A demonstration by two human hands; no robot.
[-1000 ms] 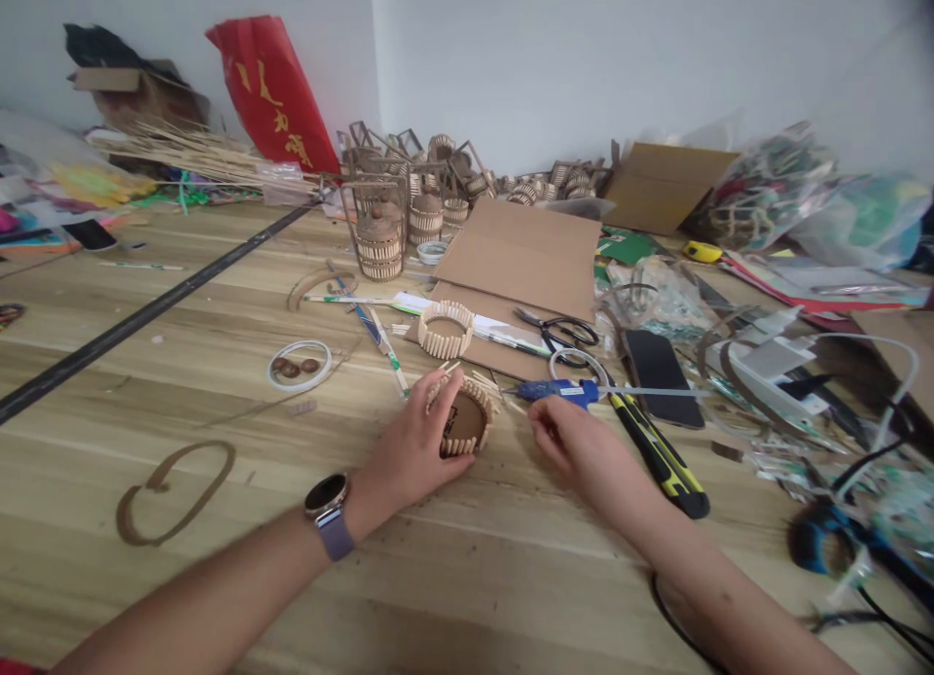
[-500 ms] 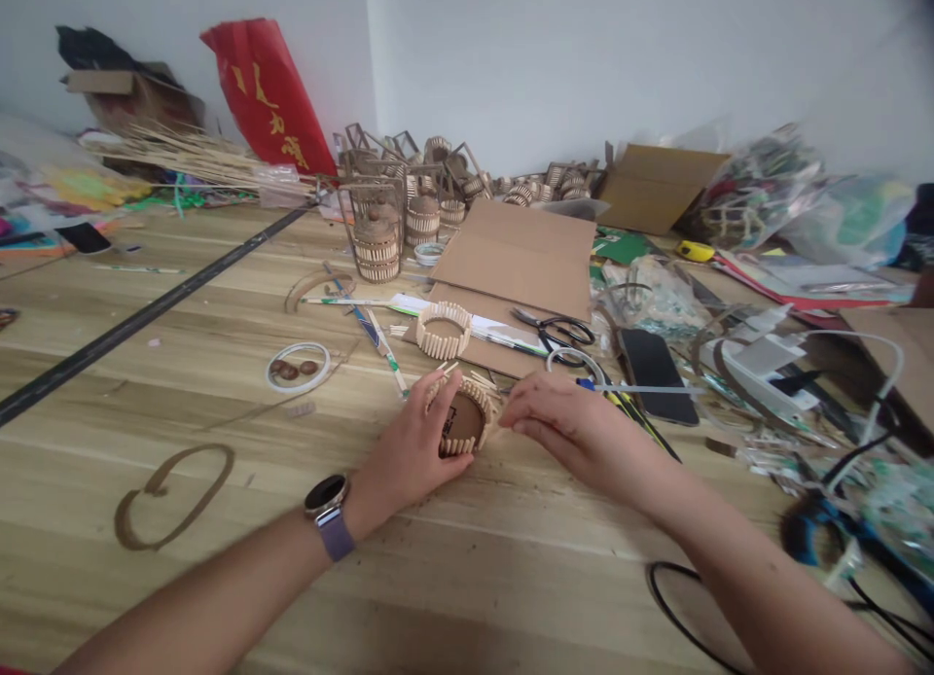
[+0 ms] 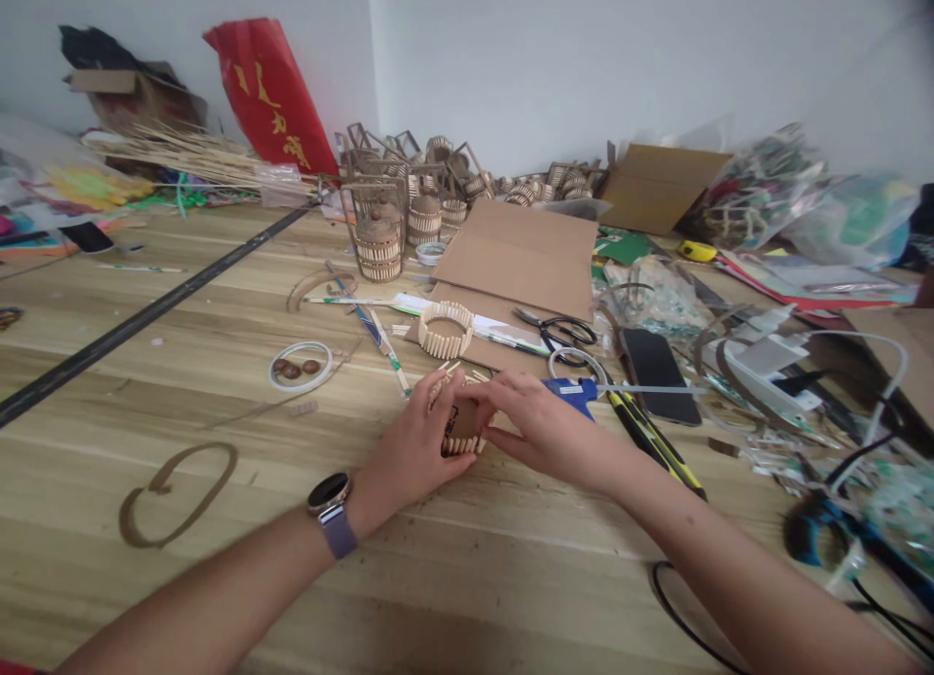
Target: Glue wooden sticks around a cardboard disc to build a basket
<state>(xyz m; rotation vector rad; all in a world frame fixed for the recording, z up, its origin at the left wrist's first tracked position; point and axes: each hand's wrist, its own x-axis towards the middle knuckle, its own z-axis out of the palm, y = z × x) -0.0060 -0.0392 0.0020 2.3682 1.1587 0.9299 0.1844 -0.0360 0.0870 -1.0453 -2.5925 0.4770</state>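
Observation:
A small round basket [image 3: 461, 444] of short wooden sticks around a brown cardboard base sits on the table in front of me. My left hand [image 3: 415, 427] grips its left side, thumb at the near edge and fingers at the far side. Over its right rim lies my right hand [image 3: 529, 417], fingers bent and drawn together at the stick wall; whether a small stick is between them is hidden. Just beyond stands a second ring of sticks [image 3: 445, 331]. A few loose sticks [image 3: 478, 375] lie behind the basket. The blue glue gun [image 3: 576, 395] is right of my right hand.
Scissors [image 3: 558, 333], a yellow-black cutter [image 3: 657, 446] and a phone [image 3: 661, 375] lie to the right. Cardboard sheets [image 3: 518, 257] and finished lidded baskets [image 3: 379, 247] are behind. At left are a white tape ring [image 3: 300, 366] and a brown strip loop [image 3: 179, 495].
My right hand has moved left, from beside the basket onto its right rim, uncovering more of the glue gun. My left hand keeps its hold on the basket.

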